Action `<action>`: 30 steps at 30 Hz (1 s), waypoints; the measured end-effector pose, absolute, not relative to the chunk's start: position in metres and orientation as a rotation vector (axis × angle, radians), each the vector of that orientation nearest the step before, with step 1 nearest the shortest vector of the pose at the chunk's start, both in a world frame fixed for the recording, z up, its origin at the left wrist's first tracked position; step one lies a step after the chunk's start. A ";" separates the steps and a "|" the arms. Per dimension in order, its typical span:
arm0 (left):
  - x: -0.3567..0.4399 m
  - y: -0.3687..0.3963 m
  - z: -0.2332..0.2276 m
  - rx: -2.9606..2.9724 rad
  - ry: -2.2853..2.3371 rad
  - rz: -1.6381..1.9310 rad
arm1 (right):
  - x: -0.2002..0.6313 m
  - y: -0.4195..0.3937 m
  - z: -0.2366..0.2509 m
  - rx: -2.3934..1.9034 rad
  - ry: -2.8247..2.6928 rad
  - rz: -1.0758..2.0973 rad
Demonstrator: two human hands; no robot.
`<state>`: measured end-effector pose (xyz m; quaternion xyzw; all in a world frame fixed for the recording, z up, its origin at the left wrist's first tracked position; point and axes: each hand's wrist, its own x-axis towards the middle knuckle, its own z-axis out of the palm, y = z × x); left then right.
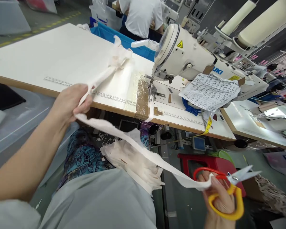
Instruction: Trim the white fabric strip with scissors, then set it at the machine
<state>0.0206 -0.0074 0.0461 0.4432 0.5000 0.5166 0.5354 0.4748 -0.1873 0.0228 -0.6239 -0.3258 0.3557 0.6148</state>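
Observation:
A long white fabric strip (143, 151) is stretched between both hands across my lap. My left hand (75, 101) is closed on it at the table's front edge, and its far part runs on to a crumpled white bunch (120, 57) on the table. Low at the right, my right hand (219, 195) pinches the other end of the strip. That same hand also carries scissors (238, 190) with one red and one yellow handle, their blades slightly apart and pointing right. A pile of white fabric pieces (133, 162) rests on my lap.
A sewing machine (188, 54) stands on the white table (50, 51), with a handwritten sheet (211, 90) on it. A yellow tape measure (207, 125) hangs over the edge. Below are a red stool (212, 162) and a clear bin (21, 124). A person (143, 16) sits beyond the blue bin (105, 31).

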 end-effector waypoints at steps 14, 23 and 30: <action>0.039 -0.137 -0.081 1.325 1.739 0.888 | 0.445 -0.206 -0.037 -2.104 -1.661 0.933; 0.034 -0.141 -0.051 0.829 1.327 0.817 | 0.311 -0.101 -0.033 -1.295 -2.038 1.882; 0.020 -0.143 -0.055 1.120 1.640 0.948 | 0.264 -0.062 -0.046 -1.058 -2.665 1.711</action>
